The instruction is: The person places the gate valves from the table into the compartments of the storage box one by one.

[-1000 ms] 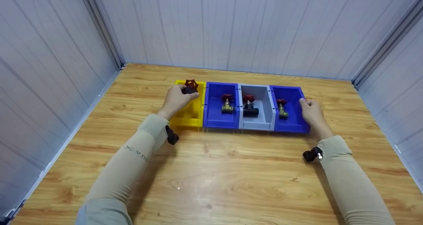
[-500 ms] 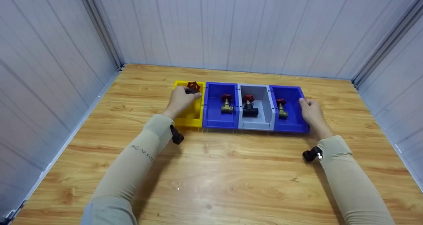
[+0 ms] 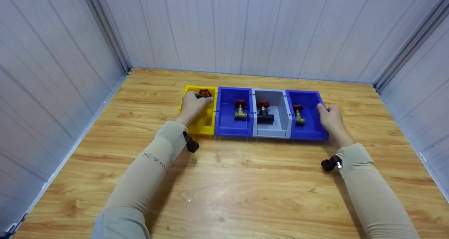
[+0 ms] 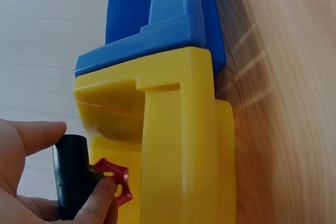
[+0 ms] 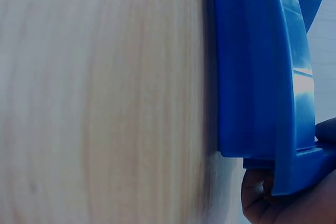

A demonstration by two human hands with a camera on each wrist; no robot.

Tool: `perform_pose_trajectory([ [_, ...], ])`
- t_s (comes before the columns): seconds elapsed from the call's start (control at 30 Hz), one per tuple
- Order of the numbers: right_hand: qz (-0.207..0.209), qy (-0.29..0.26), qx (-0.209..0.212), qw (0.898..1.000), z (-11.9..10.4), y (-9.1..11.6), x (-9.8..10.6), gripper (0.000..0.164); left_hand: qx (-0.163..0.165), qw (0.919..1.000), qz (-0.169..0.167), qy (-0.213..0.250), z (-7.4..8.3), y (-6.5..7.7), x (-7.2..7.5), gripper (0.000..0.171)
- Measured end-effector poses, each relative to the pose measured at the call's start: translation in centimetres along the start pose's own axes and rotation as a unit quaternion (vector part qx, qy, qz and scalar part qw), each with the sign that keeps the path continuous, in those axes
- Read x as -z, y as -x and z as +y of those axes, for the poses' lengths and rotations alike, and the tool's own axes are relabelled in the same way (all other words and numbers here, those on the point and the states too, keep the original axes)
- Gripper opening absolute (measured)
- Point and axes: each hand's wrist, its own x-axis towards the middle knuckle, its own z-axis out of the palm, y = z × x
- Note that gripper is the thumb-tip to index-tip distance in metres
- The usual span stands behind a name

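Observation:
My left hand [image 3: 192,107] holds a valve with a black tee-shaped body [image 4: 72,177] and a red handwheel [image 3: 205,92] at the yellow bin [image 3: 201,129]. In the left wrist view, thumb and fingers grip the black body, and the handwheel points into the bin. At the other end of the row, my right hand [image 3: 333,123] grips the outer side wall of the right blue bin [image 3: 315,130], thumb over the rim. Its fingers curl under the rim in the right wrist view, partly hidden by the bin.
Beside the yellow bin, a blue bin [image 3: 224,130] holds a brass valve [image 3: 240,113]. A grey bin [image 3: 280,132] contains a black valve [image 3: 265,118]. Another brass valve [image 3: 300,119] lies in the right blue bin. The bins adjoin on a wooden table [image 3: 224,183], with panel walls around.
My left hand has moved slightly right and lower, bringing the black valve down into the yellow bin's opening. The right hand and the bins look nearly unchanged.

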Motion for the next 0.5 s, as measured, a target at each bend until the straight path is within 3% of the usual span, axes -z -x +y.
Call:
perform_pose_trajectory([
  [0.5,-0.009,-0.002,-0.011,1.000,0.06,-0.13,-0.06,0.040,0.007,0.9999,0.010,0.003,-0.66,-0.45,-0.75,0.047],
])
